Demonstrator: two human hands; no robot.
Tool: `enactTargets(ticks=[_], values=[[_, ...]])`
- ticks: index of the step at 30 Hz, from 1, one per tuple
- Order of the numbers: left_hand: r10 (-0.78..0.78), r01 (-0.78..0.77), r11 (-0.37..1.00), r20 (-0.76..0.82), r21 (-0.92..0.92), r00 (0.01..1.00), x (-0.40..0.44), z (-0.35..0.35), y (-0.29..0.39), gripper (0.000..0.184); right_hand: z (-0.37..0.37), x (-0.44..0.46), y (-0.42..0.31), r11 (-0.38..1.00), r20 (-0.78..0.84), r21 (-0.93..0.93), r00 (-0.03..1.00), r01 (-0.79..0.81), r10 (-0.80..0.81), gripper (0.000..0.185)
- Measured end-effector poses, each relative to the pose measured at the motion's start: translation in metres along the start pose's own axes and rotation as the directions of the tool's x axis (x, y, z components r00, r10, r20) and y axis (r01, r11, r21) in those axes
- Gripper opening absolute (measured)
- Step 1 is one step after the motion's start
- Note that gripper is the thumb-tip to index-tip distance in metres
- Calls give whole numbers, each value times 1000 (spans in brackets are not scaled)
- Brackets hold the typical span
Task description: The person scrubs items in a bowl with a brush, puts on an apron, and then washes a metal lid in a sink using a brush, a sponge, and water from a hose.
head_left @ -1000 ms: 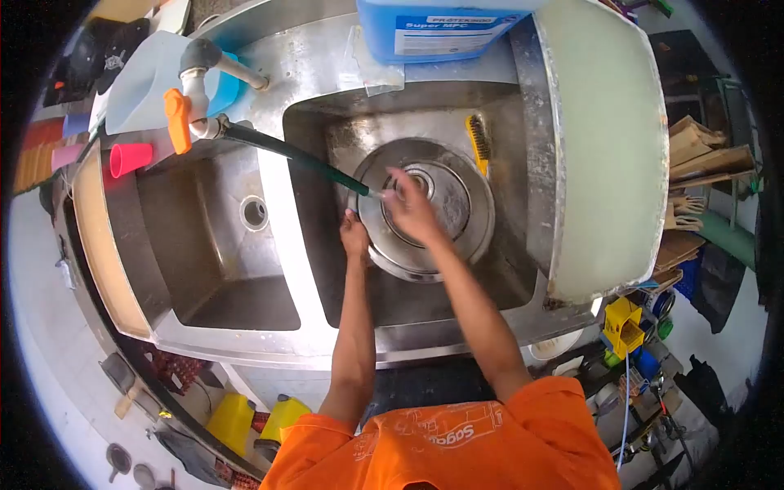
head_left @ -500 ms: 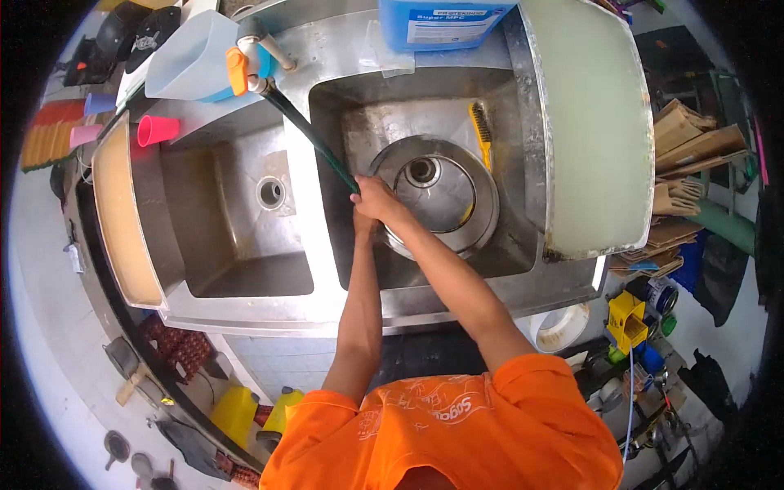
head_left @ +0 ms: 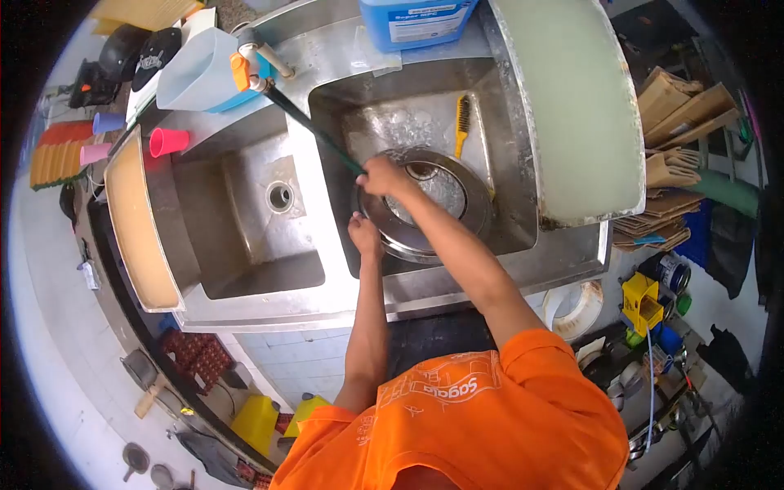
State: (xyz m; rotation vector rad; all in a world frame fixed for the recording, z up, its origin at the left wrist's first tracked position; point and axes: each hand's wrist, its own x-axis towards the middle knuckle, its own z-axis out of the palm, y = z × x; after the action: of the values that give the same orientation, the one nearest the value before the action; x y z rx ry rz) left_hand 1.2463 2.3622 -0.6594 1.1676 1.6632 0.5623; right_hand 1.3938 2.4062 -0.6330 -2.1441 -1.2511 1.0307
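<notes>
My right hand [head_left: 384,176] is closed around the lower end of a dark green hose [head_left: 314,129], which runs down from a tap with an orange handle [head_left: 240,72]. Below it, my left hand [head_left: 364,234] grips the left rim of a round metal ring-shaped piece [head_left: 478,214] in the right sink basin. The drain shows through the ring's opening. Water spreads over the basin floor [head_left: 400,122] behind the ring. A yellow-handled brush [head_left: 461,126] leans near the back right of that basin.
The left basin [head_left: 237,212] has a drain, with a pink cup [head_left: 169,142] at its back left corner. Behind stand a blue jug [head_left: 416,23] and a translucent container [head_left: 200,77]. A pale green panel [head_left: 572,114] borders the sink on the right, cardboard [head_left: 686,114] beyond.
The ring first moved in the basin and its opening now shows the drain. My right hand has taken hold of the hose end. My hands have parted slightly, and water now spreads across the basin floor.
</notes>
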Motion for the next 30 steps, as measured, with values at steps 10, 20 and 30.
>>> enactTargets(ticks=[10,20,30], values=[[283,-280,959,-249,47,926,4,31,4,41,-28,-74,1,978,-159,151,972,-147,171,23],[298,-288,954,-166,79,940,-28,-7,22,41,-32,-56,27,980,-350,176,925,-92,150,15],[99,-101,986,-19,-129,995,-62,-45,82,41,-60,-73,73,967,-446,210,866,-143,225,37]])
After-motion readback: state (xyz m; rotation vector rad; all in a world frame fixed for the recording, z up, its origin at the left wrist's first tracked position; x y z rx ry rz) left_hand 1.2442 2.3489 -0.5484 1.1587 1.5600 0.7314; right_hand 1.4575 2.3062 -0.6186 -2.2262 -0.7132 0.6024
